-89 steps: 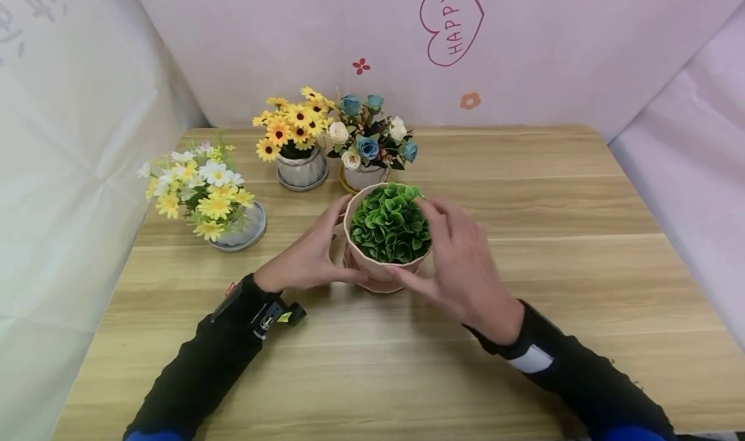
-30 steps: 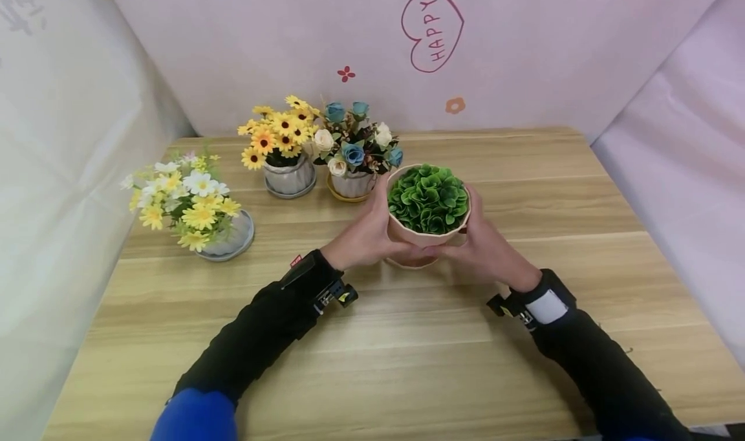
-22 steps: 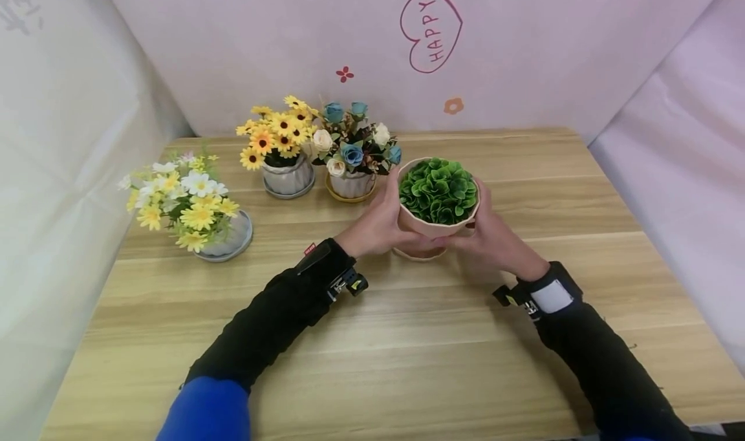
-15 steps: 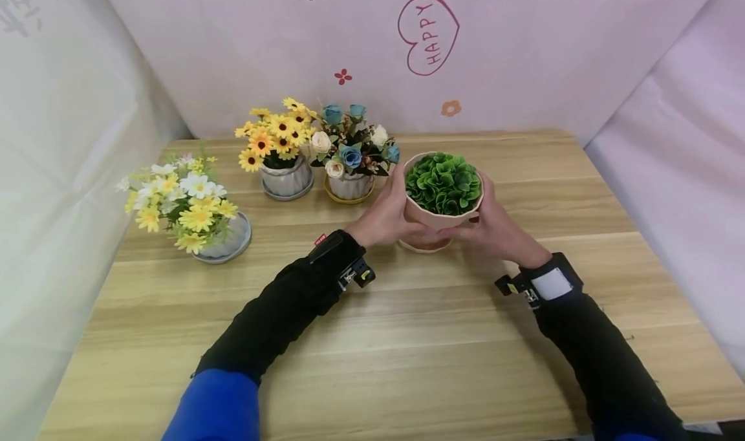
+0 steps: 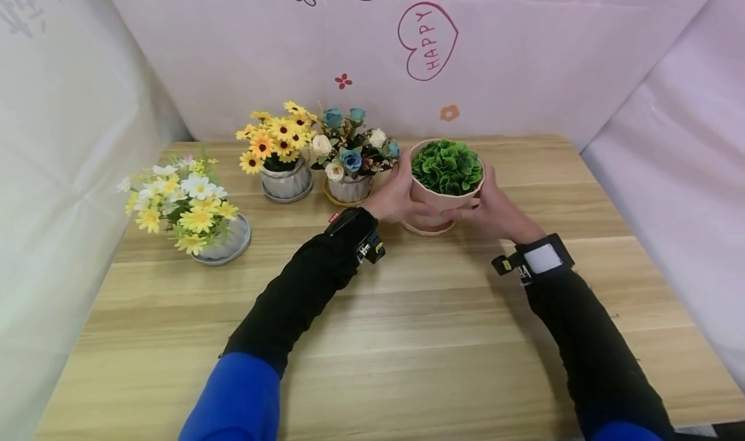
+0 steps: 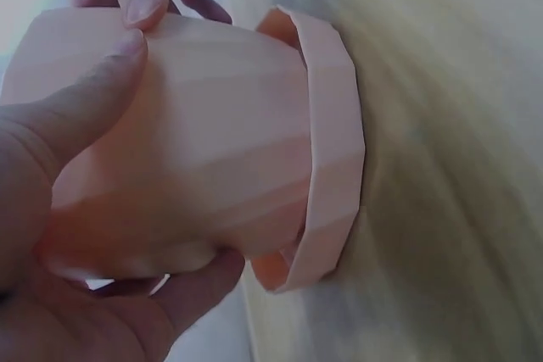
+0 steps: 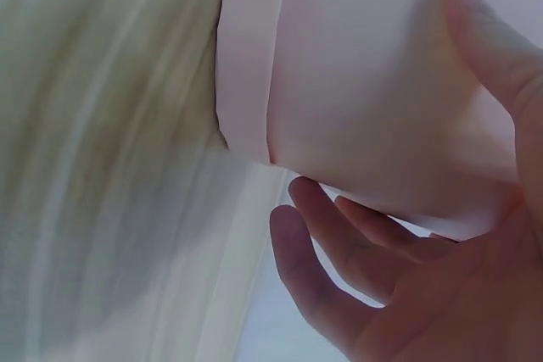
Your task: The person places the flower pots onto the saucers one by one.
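Observation:
Both my hands are around a pink flowerpot with a round green leafy plant, right of the table's middle. My left hand grips its left side, thumb across the front. From the other side, my right hand holds it, and the two thumb tips nearly meet. In the right wrist view, some of the right fingers stand a little off the wall. Under the pot is a pink saucer, close to the tabletop; whether it touches is hard to tell. The far fingers are partly hidden.
Just left of my left hand stands a pot of blue and white roses. Beyond it are yellow sunflowers in a grey pot, and white-yellow daisies sit farther left. A printed cloth hangs behind the wooden table.
The leafy plant has moved right and toward the back of the table, with both hands carrying it along. Three seconds ago the right hand was coming around its rim. The flower pots stayed put.

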Action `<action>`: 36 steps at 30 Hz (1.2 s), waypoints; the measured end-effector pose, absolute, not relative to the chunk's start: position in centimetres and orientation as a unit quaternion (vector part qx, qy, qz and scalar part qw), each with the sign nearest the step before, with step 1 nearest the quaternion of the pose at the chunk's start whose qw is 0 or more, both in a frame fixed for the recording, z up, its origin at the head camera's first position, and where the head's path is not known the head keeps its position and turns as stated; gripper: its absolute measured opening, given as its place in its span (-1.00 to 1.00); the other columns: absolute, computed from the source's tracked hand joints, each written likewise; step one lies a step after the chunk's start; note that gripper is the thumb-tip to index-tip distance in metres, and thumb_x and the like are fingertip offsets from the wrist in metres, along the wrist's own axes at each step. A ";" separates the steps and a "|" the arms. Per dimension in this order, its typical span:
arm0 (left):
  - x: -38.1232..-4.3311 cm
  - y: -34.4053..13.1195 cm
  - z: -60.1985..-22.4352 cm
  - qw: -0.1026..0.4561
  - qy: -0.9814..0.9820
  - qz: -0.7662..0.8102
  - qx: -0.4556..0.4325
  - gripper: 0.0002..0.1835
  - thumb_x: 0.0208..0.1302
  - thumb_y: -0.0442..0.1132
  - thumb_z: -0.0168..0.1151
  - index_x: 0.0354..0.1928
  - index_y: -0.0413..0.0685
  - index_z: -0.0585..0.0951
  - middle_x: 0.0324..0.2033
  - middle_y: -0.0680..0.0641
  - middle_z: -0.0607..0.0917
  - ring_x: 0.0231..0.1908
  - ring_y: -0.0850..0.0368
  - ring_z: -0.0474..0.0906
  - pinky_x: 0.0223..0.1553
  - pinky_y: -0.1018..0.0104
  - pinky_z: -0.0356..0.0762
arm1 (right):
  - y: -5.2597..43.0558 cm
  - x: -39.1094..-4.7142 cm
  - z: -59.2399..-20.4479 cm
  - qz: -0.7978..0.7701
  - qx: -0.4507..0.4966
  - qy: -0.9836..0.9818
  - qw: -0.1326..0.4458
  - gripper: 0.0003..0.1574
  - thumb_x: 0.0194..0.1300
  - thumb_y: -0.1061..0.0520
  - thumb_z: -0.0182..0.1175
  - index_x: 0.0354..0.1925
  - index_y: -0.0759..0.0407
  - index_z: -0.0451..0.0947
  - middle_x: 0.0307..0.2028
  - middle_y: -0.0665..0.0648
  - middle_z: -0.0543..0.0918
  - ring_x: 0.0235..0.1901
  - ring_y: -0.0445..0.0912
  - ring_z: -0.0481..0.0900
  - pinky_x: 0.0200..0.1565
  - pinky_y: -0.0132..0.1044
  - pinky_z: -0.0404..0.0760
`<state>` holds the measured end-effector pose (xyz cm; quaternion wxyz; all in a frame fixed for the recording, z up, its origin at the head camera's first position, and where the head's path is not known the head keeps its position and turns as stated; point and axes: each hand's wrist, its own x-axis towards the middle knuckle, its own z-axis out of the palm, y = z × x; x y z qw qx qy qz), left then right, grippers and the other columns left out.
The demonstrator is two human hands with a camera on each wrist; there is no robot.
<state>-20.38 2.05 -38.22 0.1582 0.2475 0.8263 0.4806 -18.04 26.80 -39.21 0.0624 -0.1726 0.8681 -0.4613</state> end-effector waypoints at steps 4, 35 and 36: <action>-21.4 2.1 -38.2 0.163 0.822 0.487 0.248 0.45 0.28 -0.12 0.54 0.65 0.02 -0.56 0.72 -0.24 -0.29 0.72 -0.01 -0.28 0.71 0.14 0.03 | 26.9 -19.2 -39.3 -0.458 -0.161 0.872 0.066 0.47 0.25 0.23 0.53 0.65 0.10 -0.38 0.60 0.28 -0.03 0.55 0.17 0.18 0.47 0.29 0.38; -18.2 -2.3 -36.9 0.210 0.857 0.337 0.329 0.38 0.46 0.08 0.34 0.58 0.04 -0.72 0.68 -0.16 -0.51 0.71 -0.08 -0.38 0.73 0.07 -0.15 | 25.8 -17.7 -35.9 -0.321 -0.191 0.926 -0.053 0.46 0.24 0.00 0.57 0.67 0.14 -0.26 0.59 0.40 0.01 0.60 0.25 -0.04 0.59 0.39 0.06; -17.6 -2.8 -36.7 0.219 0.861 0.323 0.325 0.35 0.46 0.12 0.33 0.60 0.05 -0.68 0.68 -0.15 -0.50 0.71 -0.07 -0.38 0.73 0.07 -0.19 | 25.5 -16.9 -35.6 -0.302 -0.195 0.931 -0.068 0.47 0.25 0.00 0.56 0.68 0.19 -0.28 0.59 0.44 -0.02 0.60 0.28 -0.04 0.59 0.39 0.09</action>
